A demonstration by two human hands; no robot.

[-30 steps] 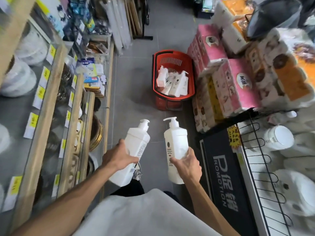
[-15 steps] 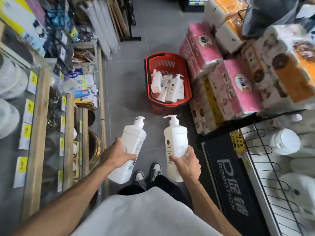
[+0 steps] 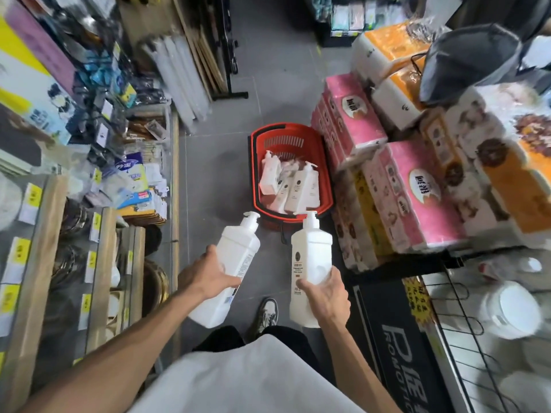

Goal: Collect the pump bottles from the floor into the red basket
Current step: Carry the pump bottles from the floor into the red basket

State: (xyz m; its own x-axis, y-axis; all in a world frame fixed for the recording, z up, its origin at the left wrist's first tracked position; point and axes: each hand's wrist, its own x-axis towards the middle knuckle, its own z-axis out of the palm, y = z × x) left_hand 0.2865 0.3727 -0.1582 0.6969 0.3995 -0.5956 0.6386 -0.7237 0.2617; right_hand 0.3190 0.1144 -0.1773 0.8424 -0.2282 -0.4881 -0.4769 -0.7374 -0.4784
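Observation:
My left hand (image 3: 205, 277) grips a white pump bottle (image 3: 235, 257), tilted with its pump head pointing up and to the right. My right hand (image 3: 326, 296) grips a second white pump bottle (image 3: 311, 251), held upright with its label facing me. Both bottles hang over the grey floor just short of the red basket (image 3: 256, 171), which stands on the floor ahead against the stacked packs. Several white pump bottles (image 3: 293, 183) lie inside the basket.
Wooden shelves (image 3: 101, 263) with goods and yellow price tags line the left. Pink and orange tissue packs (image 3: 408, 186) are stacked at the right, above a black promotion board (image 3: 396, 338) and a wire rack (image 3: 465, 323). My shoe (image 3: 265, 314) shows on the floor below the bottles.
The basket has come lower and nearer in the view. Both hands still hold their bottles and have kept the same grip.

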